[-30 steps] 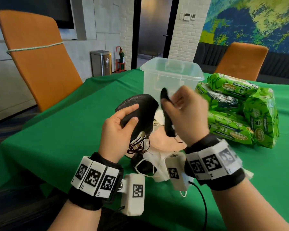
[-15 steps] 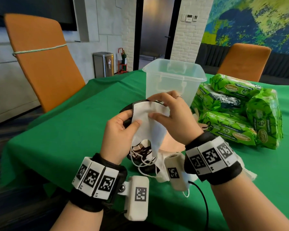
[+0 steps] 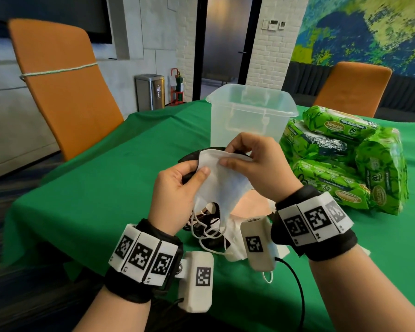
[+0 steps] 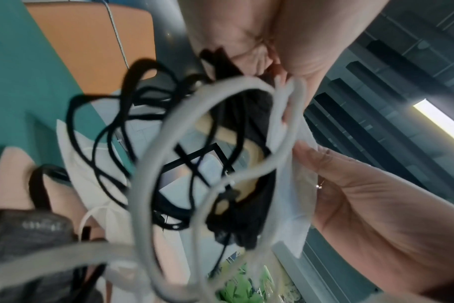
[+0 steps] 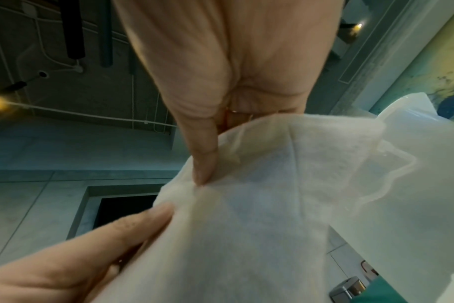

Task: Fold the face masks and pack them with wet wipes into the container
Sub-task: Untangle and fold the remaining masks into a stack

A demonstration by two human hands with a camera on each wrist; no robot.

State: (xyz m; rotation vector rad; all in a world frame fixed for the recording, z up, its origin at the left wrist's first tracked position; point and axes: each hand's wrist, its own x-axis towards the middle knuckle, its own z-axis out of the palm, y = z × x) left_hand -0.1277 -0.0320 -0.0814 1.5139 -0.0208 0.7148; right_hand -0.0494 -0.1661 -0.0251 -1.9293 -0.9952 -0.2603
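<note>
- Head: fingers point(image 3: 203, 170) of our left hand point(image 3: 175, 188) pinch the white mask point(image 3: 222, 180) together with a black mask point(image 3: 189, 159) behind it; our right hand point(image 3: 259, 166) pinches the white mask's top edge, thumb in front. Both masks are held above the green table point(image 3: 106, 178), over more masks point(image 3: 235, 245) lying there. The clear container point(image 3: 249, 116) stands just behind the hands; wipes packs point(image 3: 340, 159) are stacked right of it.
- Left wrist: left hand point(image 4: 259, 41) grips black fabric; white ear loops point(image 4: 169, 143) and black loops point(image 4: 104, 127) dangle tangled. Right hand point(image 4: 376, 205) holds the white mask's edge.
- Right wrist: right thumb point(image 5: 202, 155) presses the white mask point(image 5: 246, 225); left fingers point(image 5: 78, 256) pinch its lower side.
</note>
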